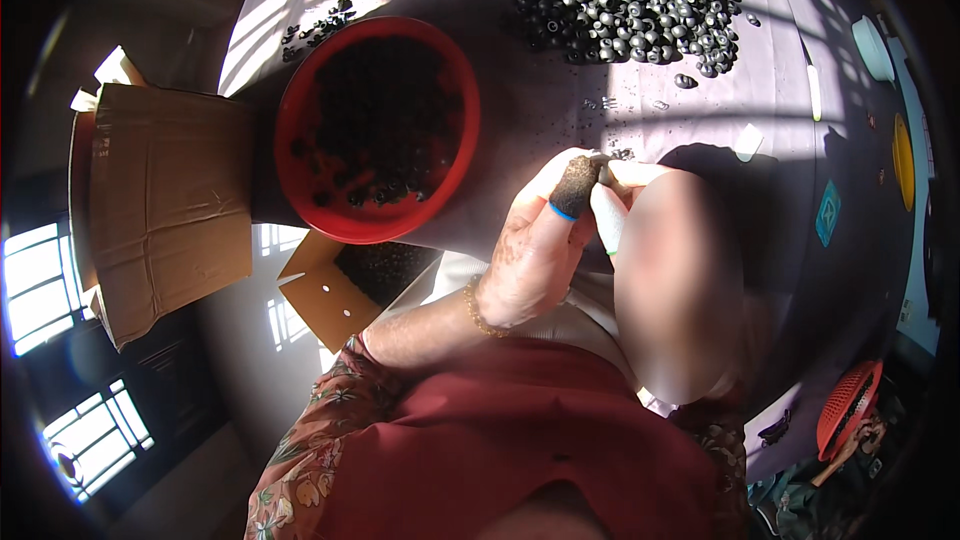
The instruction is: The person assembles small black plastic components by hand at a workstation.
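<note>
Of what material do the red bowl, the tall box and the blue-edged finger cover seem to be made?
Bowl: probably plastic, satin; its wall looks smooth and evenly red.
Box: matt brown cardboard, going by its creased face.
Finger cover: grainy and dull, perhaps coated fabric; too unclear to settle.

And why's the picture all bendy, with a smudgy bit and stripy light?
Head view: the fisheye lens bends straight edges near the rim; an oval blur hides most of the right hand; sunlight and shadow stripe the table; the windows glare white; the red bowl is dark inside.
</note>
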Tool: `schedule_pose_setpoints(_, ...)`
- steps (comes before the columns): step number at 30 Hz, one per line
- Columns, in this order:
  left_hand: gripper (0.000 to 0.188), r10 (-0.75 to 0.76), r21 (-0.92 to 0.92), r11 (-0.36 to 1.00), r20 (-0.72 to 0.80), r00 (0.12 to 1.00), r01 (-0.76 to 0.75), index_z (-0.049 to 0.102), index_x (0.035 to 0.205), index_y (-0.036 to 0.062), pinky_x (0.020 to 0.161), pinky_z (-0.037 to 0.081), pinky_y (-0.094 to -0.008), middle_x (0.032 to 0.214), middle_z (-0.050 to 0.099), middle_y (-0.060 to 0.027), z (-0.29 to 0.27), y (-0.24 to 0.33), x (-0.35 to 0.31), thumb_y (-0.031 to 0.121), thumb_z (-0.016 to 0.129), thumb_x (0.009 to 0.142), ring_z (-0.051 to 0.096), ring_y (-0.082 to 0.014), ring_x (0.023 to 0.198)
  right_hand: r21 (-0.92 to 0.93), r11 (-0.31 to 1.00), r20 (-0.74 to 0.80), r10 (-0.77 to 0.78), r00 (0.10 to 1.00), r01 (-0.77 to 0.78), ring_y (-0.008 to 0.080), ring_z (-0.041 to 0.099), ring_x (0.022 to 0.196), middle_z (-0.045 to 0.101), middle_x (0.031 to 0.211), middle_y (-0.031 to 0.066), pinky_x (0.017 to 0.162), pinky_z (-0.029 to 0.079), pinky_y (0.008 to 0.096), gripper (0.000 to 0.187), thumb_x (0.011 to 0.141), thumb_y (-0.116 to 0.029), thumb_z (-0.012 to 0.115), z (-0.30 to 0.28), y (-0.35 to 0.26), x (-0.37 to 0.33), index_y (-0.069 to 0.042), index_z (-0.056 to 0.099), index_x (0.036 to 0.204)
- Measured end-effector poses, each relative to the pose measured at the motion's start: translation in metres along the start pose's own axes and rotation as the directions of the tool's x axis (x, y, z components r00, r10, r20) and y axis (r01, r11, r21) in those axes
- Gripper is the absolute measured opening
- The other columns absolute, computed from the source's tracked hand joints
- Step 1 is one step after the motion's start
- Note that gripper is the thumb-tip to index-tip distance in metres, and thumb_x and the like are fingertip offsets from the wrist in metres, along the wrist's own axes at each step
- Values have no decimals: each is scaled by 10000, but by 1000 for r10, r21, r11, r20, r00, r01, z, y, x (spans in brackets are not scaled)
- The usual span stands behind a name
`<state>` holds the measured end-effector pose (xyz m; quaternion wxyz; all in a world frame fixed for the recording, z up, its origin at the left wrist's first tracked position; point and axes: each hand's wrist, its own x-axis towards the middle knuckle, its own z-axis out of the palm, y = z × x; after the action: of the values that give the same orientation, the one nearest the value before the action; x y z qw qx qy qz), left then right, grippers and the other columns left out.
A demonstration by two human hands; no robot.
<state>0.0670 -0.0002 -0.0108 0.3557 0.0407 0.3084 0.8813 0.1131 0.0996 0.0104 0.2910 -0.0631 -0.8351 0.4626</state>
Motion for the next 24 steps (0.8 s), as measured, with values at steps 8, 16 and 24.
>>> schedule_pose_setpoints(8, 232, 68, 212, 973, 110, 992, -91, 528, 999, 48, 620, 360, -214, 811, 497, 0, -16, 5, 3, 267, 482, 939, 428, -69, 696, 33, 991, 258, 118, 959, -131, 156, 584, 611, 623, 788, 90, 570, 479, 255, 298, 723, -21, 725, -17, 2, 8, -15, 573, 979)
schedule_pose_setpoints(16, 265, 10, 125, 992, 29, 1000, -14, 516, 905, 59, 607, 354, -209, 787, 490, 3, -11, 5, 2, 303, 425, 951, 428, -65, 686, -45, 998, 64, -46, 997, 48, 186, 573, 562, 573, 699, 80, 495, 459, 290, 262, 733, -81, 732, -2, -1, 7, -4, 553, 908)
schedule_pose_setpoints(24, 267, -53, 12, 999, 117, 992, 52, 502, 1073, 37, 615, 411, -233, 873, 564, -47, -13, 2, 1, 256, 417, 946, 507, -92, 742, -241, 944, 204, -178, 963, 226, 167, 551, 495, 529, 606, 52, 458, 430, 284, 393, 710, -307, 755, -14, 3, 18, -9, 523, 821)
